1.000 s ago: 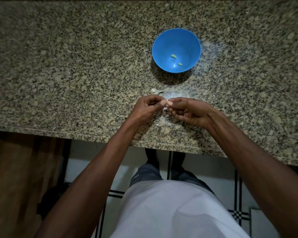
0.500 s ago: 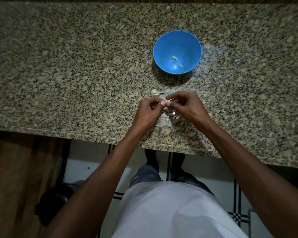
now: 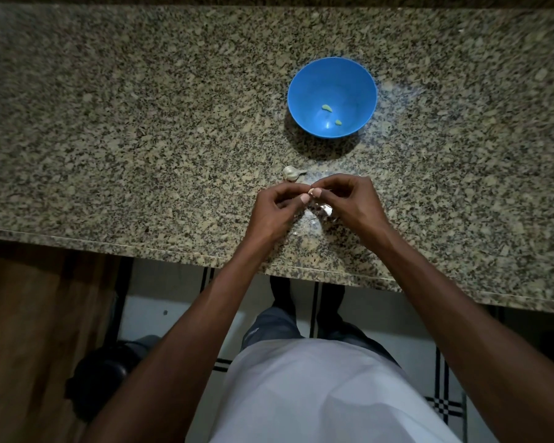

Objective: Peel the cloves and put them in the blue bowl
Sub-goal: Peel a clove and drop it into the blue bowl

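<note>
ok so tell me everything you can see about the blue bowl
The blue bowl is round, plain and smooth, plastic by its look, with a faint sheen inside. It stands upright, mouth up, on the speckled granite counter, beyond both hands and apart from them. Two small pale yellow-green peeled cloves lie apart near its bottom. Its shadow falls toward the counter's near edge. Nothing else touches it.

Bare forearms, a white shirt, grey trousers and dark shoes.
</note>
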